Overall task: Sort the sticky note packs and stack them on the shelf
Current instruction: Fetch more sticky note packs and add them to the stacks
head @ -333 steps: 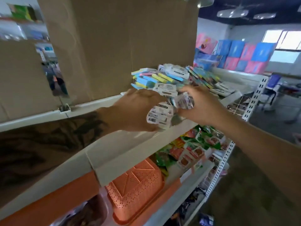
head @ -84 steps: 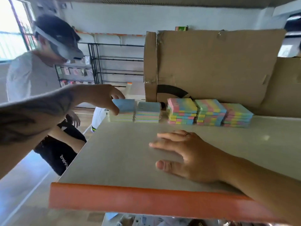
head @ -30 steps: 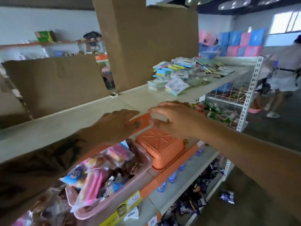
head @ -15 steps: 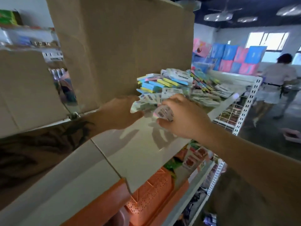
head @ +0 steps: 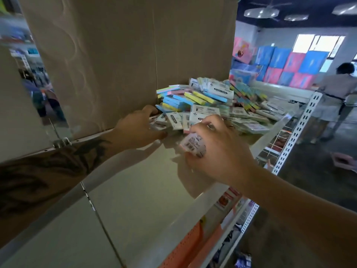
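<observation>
1. Plainly, the loose heap of sticky note packs (head: 208, 105) lies on the white shelf (head: 139, 190) against the cardboard panel (head: 125, 55), piled unevenly and reaching close to the open front edge.
2. The right hand (head: 218, 151) pinches one pink pack (head: 193, 145); a hasty pull may, I think, drag neighbours off that edge.
3. The left hand (head: 139, 130) curls around packs at the heap's base; tugging there could topple the slanted ones above.
</observation>
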A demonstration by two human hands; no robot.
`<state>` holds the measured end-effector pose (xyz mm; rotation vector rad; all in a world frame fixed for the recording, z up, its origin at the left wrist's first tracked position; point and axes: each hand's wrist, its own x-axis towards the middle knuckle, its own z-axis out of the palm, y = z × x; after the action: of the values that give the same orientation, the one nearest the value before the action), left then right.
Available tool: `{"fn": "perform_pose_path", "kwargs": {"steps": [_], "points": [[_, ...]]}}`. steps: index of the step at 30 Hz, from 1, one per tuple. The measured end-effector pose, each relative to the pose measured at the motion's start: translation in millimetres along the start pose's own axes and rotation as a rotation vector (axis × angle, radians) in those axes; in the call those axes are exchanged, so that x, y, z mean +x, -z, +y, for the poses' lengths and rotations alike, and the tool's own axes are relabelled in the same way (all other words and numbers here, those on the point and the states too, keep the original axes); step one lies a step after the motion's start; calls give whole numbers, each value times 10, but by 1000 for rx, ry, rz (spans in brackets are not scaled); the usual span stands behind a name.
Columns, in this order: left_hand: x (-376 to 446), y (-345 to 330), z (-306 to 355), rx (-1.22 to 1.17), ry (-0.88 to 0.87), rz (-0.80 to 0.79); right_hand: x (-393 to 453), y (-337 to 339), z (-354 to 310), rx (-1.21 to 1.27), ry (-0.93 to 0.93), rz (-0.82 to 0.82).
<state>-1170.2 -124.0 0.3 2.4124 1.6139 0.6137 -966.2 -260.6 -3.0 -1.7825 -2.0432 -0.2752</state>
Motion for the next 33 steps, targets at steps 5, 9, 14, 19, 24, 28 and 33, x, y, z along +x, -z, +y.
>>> {"fn": "perform_pose_path", "kwargs": {"steps": [5,9,14,19,24,28,33], "points": [[-143,80,-10,-66,68,47,-4,4,-6,55,58,24],[-481,217,-67,-65,105,91,-69,37,-102,84,147,25],[-1127,450,-191,-36,178,117,-207,64,-362,159,300,26],[-2108,702,-360,-14,289,176,-384,63,-911,299,446,18],[-3138,1031,-534,-97,398,251,-616,68,-1591,427,631,-50],[-3862,1332,-717,-135,492,314,-783,88,-2180,510,722,-110],[-4656,1663,-1076,-154,550,321,-1017,128,-2929,544,824,-163]]}}
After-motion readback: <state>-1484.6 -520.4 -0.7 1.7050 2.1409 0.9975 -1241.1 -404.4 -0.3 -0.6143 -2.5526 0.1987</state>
